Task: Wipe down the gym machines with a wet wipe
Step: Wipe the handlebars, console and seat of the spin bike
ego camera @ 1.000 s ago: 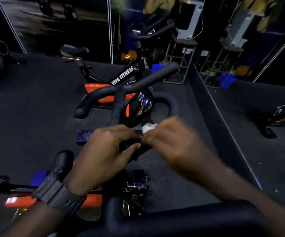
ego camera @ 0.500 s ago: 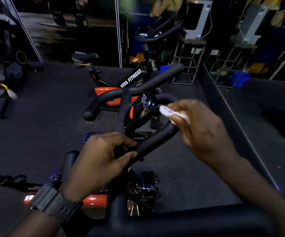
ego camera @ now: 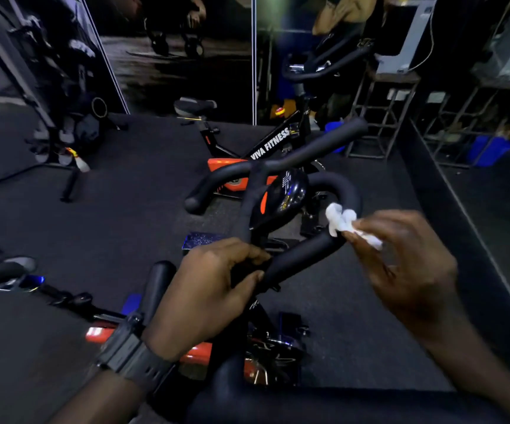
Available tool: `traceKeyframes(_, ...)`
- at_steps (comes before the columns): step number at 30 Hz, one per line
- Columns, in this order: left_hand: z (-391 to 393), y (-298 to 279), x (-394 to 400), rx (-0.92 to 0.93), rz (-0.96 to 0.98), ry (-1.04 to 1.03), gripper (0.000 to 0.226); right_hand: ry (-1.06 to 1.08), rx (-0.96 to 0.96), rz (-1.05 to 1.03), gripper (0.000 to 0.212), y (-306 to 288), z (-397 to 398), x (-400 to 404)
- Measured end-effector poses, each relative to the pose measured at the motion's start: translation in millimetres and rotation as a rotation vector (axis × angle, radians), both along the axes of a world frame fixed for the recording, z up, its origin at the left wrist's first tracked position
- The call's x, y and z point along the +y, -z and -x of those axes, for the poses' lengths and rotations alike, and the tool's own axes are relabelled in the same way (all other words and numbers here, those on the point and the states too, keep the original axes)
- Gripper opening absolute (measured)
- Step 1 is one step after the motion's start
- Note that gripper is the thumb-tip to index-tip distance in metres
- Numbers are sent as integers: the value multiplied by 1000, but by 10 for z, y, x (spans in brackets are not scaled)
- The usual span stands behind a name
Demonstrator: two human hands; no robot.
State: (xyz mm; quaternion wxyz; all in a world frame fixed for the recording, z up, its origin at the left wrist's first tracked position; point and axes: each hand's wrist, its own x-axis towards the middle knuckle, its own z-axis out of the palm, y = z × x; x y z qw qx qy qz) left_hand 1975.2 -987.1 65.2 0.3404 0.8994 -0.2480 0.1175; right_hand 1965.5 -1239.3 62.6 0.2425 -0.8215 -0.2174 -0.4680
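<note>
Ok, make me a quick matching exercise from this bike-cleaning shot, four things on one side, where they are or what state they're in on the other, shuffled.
Things:
1. wet wipe
2. left hand
3. black wristwatch
4. second spin bike

States:
A. grips the near handlebar grip
B. stands beyond, lettered VIVA FITNESS
C. pinched in the right hand
D. worn on the left wrist

Pairs: 1-C, 2-A, 3-D, 4-B

Right hand (ego camera: 412, 270) motion-blurred, finger outlines indistinct, wet wipe (ego camera: 344, 223) partly concealed within its fingers, handlebar (ego camera: 302, 258) section covered by left hand (ego camera: 207, 295), both forearms cut off at bottom edge, console (ego camera: 281, 198) markings illegible
</note>
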Motion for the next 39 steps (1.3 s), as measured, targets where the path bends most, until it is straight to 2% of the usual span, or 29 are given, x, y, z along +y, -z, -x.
traceKeyframes(3, 26, -25, -60, -1, 1, -22, 24, 22, 93, -589, 33, 266, 24, 361)
traceKeyframes(5, 62, -36, -90, -15, -11, -37, 22, -20, 110, -858, 25, 350, 57, 575)
traceKeyframes(8, 145, -44, -156, -25, -38, -96, 22, -133, 201, -1068, 23, 511, 137, 718)
traceKeyframes(10, 208, -39, -192, -33, -34, -138, 25, -229, 348, -1210, 26, 623, 170, 847)
traceKeyframes(14, 282, -38, -281, -67, -11, -218, 26, -418, 607, -1487, 16, 776, 217, 1120)
traceKeyframes(16, 295, -29, -304, -63, -28, -251, 25, -506, 732, -1598, 17, 824, 229, 1211)
traceKeyframes(19, 306, 1, -327, -64, -63, -299, 27, -532, 876, -1616, 29, 822, 170, 1287)
traceKeyframes(22, 321, 27, -347, -61, -53, -316, 28, -533, 975, -1476, 41, 744, 133, 1238)
traceKeyframes(24, 348, 25, -378, -52, -29, -330, 28, -631, 1061, -1475, 48, 673, 78, 1034)
traceKeyframes(26, 378, -1, -436, -45, -27, -363, 26, -831, 1082, -1583, 45, 602, -24, 783)
traceKeyframes(28, 400, -40, -515, -53, -50, -421, 24, -947, 1050, -1653, 32, 553, -127, 619)
traceKeyframes(30, 399, -107, -614, -55, -76, -430, 26, -1018, 1125, -1572, 30, 575, -202, 559)
traceKeyframes(33, 359, -189, -814, -65, -101, -448, 26, -1194, 1279, -1296, 34, 458, -388, 338)
traceKeyframes(36, 344, -291, -1026, -40, -85, -520, 28, -1362, 1289, -1249, 28, 357, -749, 48)
traceKeyframes(39, 355, -374, -1262, -49, -80, -613, 33, -1521, 1405, -1164, 37, 442, -808, 44)
